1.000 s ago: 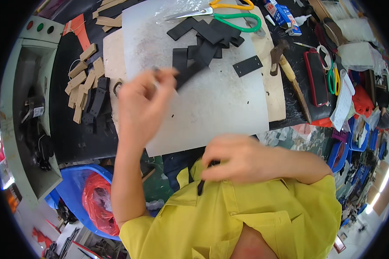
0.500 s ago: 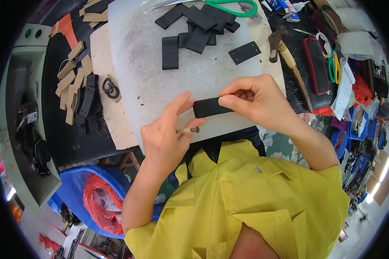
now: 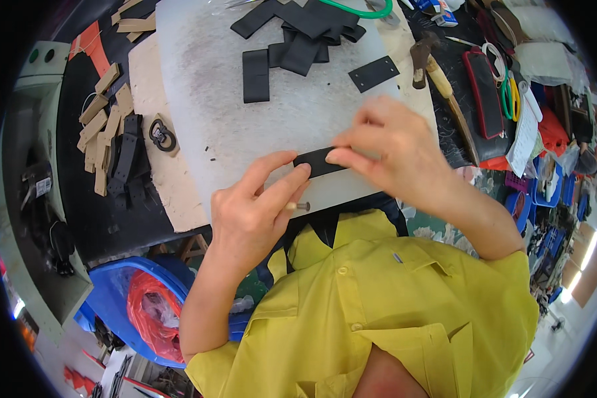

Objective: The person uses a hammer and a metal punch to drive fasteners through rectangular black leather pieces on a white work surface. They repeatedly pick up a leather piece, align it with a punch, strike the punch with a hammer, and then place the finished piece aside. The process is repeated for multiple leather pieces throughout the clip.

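Observation:
My left hand (image 3: pixel 249 207) pinches the left end of a flat black strip (image 3: pixel 322 162), its fingertips over the strip. A small rod-like tool with a metal head (image 3: pixel 302 206) is tucked in the same hand, most of it hidden by the fingers. At the strip's right end, the thumb and forefinger of my right hand (image 3: pixel 395 149) are closed on it; the other fingers are blurred. Both hands are over a white cutting board (image 3: pixel 209 86). Beyond them lie a black piece with small holes (image 3: pixel 374 73), a single black strip (image 3: pixel 256 77) and a pile of black strips (image 3: pixel 305 33).
A hammer (image 3: pixel 444 83) lies right of the board, with a red-cased phone (image 3: pixel 484 93) beyond it. Green-handled scissors (image 3: pixel 361 12) are at the far edge. Tan pieces (image 3: pixel 94 129), black holed pieces (image 3: pixel 127 159) and a black ring fitting (image 3: pixel 162 134) lie left. A blue bin (image 3: pixel 106 282) stands below.
My left fingers have closed over the strip's left end, and the strip has tilted. The right hand's rear fingers have moved up and blur. The whole view has shifted slightly.

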